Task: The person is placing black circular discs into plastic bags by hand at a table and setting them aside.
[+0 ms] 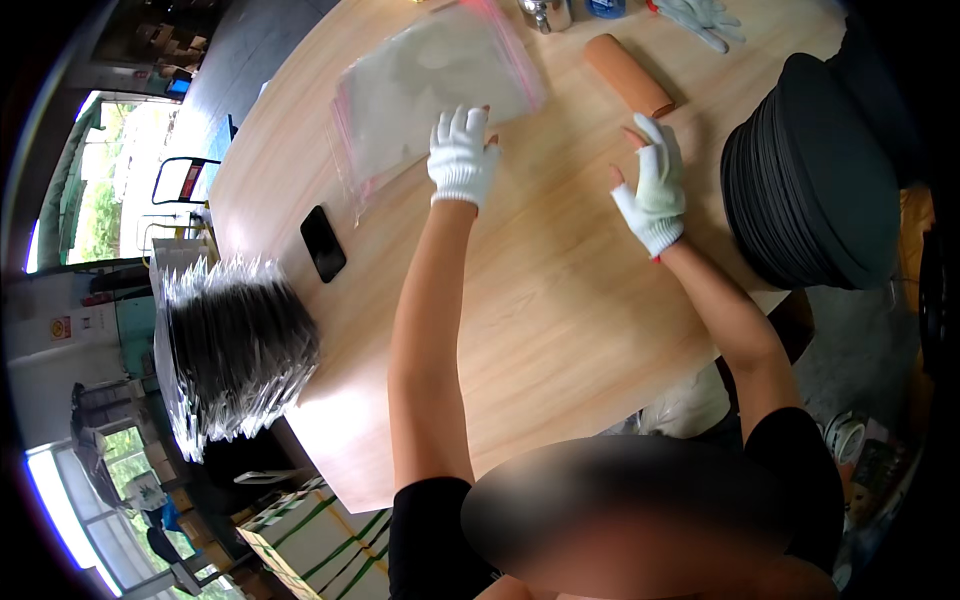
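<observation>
My left hand (pixel 462 158), in a white knitted glove with bare thumb and index tips, is over the lower right edge of a stack of clear plastic bags (pixel 425 75) with pink edges. Its fingers are spread, with nothing seen in them. I cannot tell whether they touch the bags. My right hand (pixel 655 190), gloved the same way, is above the wooden table (pixel 540 300), fingers apart and holding nothing visible. Just beyond it lies an orange-brown roll (pixel 628 75). To its right stands a tall stack of round black sheets (pixel 810 170).
A black phone (pixel 323 244) lies left of my left arm. At the table's left edge is a pile of black items in clear plastic bags (pixel 240 345). Along the far edge are a metal container (pixel 545 14), a blue item (pixel 606 8) and a spare glove (pixel 702 18).
</observation>
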Available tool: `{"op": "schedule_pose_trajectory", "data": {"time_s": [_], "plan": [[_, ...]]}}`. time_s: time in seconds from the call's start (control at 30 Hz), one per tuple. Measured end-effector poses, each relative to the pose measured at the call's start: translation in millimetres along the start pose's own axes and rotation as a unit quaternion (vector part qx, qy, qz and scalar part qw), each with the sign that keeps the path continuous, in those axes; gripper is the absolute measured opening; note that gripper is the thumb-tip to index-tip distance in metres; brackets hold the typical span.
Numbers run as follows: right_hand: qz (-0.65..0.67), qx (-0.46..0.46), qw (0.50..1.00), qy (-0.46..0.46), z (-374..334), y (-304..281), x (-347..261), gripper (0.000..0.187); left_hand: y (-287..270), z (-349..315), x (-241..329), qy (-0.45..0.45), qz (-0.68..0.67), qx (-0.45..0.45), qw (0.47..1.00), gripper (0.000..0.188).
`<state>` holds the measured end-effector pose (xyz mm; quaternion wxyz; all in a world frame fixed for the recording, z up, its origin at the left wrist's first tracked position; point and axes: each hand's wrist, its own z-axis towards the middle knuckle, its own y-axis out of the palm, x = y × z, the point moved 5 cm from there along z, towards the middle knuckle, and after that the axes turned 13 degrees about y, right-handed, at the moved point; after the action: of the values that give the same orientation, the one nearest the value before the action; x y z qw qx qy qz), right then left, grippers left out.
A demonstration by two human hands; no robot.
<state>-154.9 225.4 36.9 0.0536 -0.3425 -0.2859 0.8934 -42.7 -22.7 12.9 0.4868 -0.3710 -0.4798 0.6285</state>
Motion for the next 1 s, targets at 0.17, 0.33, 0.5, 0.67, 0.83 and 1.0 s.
{"op": "schedule_pose_trajectory", "data": {"time_s": [0.17,0.33,0.5,0.67,0.83,1.0], "plan": [[0.034,-0.057,0.997,0.046,1.2,20.1,16.7,0.051,4.0,48.0,-7.6,-0.002,0.006,-0.133,0.991,0.052],[0.049,-0.088,0.993,0.056,-2.8,23.7,23.9,0.047,9.3,49.8,-41.7,-0.044,-0.104,-0.069,0.991,0.036],[0.081,-0.100,0.990,0.054,-2.6,27.5,25.0,0.043,5.8,46.5,-70.9,-0.238,-0.233,-0.072,0.940,0.034],[0.083,-0.113,0.989,0.050,-3.0,28.1,25.4,0.040,13.8,39.0,-90.1,-0.308,-0.283,0.026,0.908,0.039],[0.081,-0.122,0.989,0.033,-5.1,27.1,24.0,0.038,-15.4,22.7,-92.0,-0.512,-0.260,0.265,0.774,0.036],[0.135,-0.106,0.984,0.045,-7.1,25.4,21.1,0.035,-116.2,-8.3,-89.4,-0.203,-0.253,0.519,0.791,0.024]]}}
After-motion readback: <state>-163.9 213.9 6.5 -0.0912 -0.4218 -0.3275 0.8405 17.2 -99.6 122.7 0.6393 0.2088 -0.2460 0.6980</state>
